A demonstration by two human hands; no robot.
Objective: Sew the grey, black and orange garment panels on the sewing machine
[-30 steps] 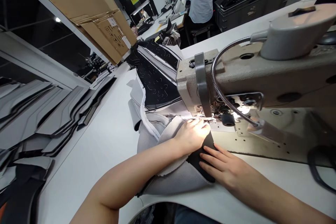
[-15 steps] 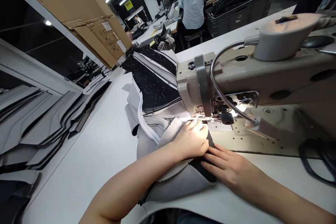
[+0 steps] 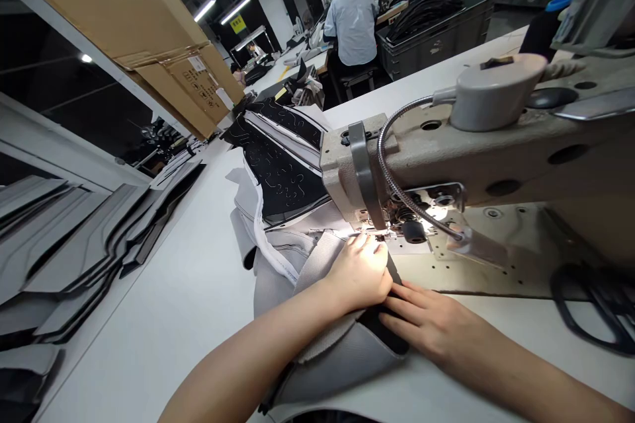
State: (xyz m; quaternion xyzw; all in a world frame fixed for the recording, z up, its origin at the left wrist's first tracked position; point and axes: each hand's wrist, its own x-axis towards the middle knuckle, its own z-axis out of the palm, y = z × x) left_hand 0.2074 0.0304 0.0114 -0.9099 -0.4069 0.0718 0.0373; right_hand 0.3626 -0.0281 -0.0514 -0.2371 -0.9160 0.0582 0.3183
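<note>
My left hand (image 3: pixel 360 271) rests curled on a grey fabric panel (image 3: pixel 327 350), its fingertips pressing the cloth right at the presser foot of the beige sewing machine (image 3: pixel 471 145). My right hand (image 3: pixel 426 320) lies flat with fingers stretched out on a black fabric piece (image 3: pixel 381 334) that sits on the grey panel. Both hands touch each other beside the lit needle area (image 3: pixel 374 232). Sewn black-and-grey panels with a wavy stitch pattern (image 3: pixel 282 165) trail away behind the machine head.
Stacks of grey cut panels (image 3: pixel 74 244) lie on the left of the white table (image 3: pixel 163 317). Cardboard boxes (image 3: pixel 124 20) sit on a shelf above. Black scissors (image 3: pixel 590 307) lie at the right. A person in a light shirt (image 3: pixel 352 20) sits at a far bench.
The camera has tilted down and to the right a little. Both hands stay at the needle, the left one edging slightly forward with the fabric.
</note>
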